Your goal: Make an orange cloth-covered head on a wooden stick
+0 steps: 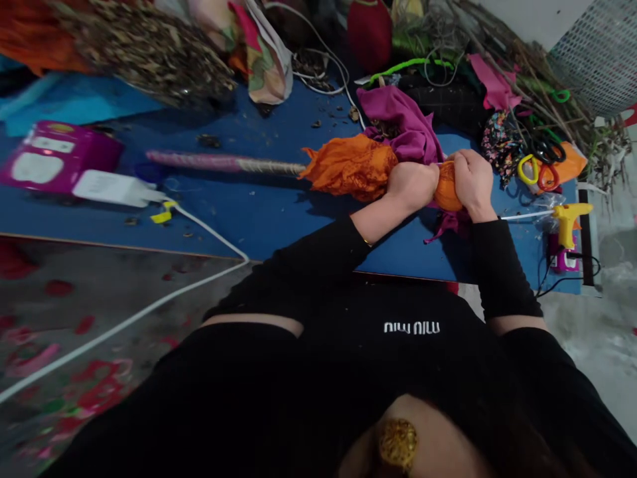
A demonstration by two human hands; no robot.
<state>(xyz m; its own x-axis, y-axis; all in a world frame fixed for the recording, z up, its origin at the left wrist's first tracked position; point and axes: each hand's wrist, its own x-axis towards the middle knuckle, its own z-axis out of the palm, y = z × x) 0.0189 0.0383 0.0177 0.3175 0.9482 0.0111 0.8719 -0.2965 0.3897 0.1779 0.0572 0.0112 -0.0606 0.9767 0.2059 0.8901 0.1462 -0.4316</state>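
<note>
A bunched orange cloth (348, 166) covers one end of a long stick (269, 167), which is wound with pale cord and pinkish-purple wrapping. My left hand (414, 187) is closed round the gathered orange cloth. Just to its right, my right hand (474, 180) grips the far end of the same cloth, and a rounded orange bulge shows between the two fists. Behind my hands lies a purple cloth (401, 126), part of which also shows below them. What sits inside the orange cloth is hidden.
On the blue table (209, 229), a purple-and-white power strip box (60, 156) stands at left. A yellow glue gun (567, 219) and scissors (540, 171) lie at right. Dry plant matter (149, 53), fabrics and twigs (527, 73) fill the back. A white cable (149, 307) hangs off the front edge.
</note>
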